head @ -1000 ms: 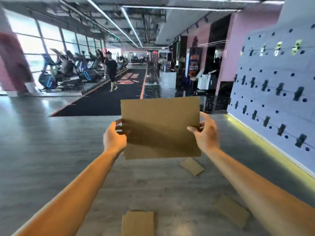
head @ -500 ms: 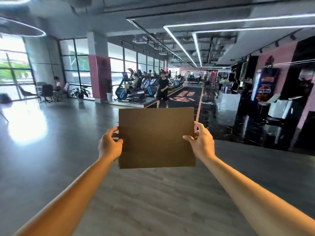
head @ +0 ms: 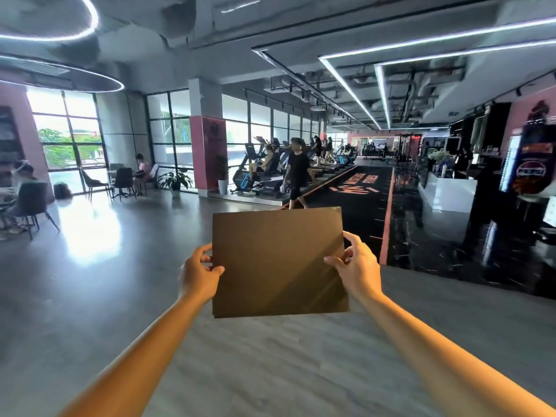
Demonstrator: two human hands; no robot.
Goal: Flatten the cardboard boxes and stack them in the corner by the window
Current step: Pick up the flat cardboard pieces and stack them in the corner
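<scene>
Overall: dim interior, daylight much stronger than the room lights
Daylight: floor-to-ceiling windows (head: 69, 139) at 10 o'clock, blown out white
Glare: big bright patch on the grey floor (head: 87, 233) at 9 o'clock
Ceiling: LED strip lights (head: 355, 91) at 1 o'clock, ring light (head: 87, 22) at 11 o'clock
Backlight: flattened cardboard (head: 278, 261) at centre reads dark brown, faint diagonal sheen at its lower right
Arms: warm-lit, orange cast
Right side: black counter area (head: 451, 188) at 3 o'clock murky, glossy dark floor reflects lights
Blur: soft overall, people at the treadmills (head: 298, 173) smeared
Distortion: wide-angle bowing, ceiling lines curve at the edges
</scene>
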